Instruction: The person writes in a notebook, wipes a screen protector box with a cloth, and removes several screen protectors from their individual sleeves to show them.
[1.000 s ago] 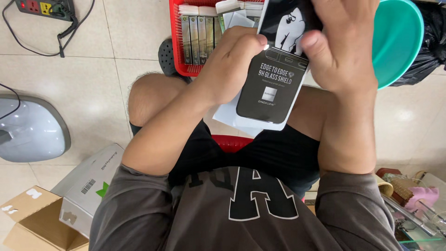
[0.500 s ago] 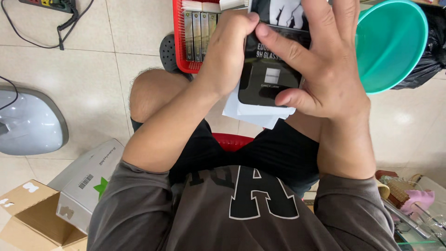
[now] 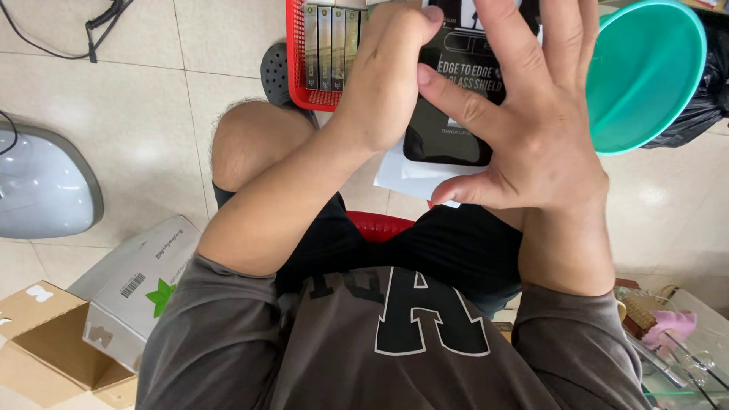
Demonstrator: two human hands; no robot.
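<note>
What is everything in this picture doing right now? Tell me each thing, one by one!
Left hand: curled, gripping the black packet's left edge.
Right hand: fingers spread, thumb pressed on the packet's front.
Black packet: held up flat, white sheet behind it.
Red basket: on the floor, slim boxes standing in it.
Teal bowl: tilted, hollow side showing.
Cardboard box: open.
Grey box: shut, lying on the floor.

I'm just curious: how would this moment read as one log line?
left hand: grips black flat package | right hand: open, fingers spread on package | behind: red basket, teal bowl
</note>
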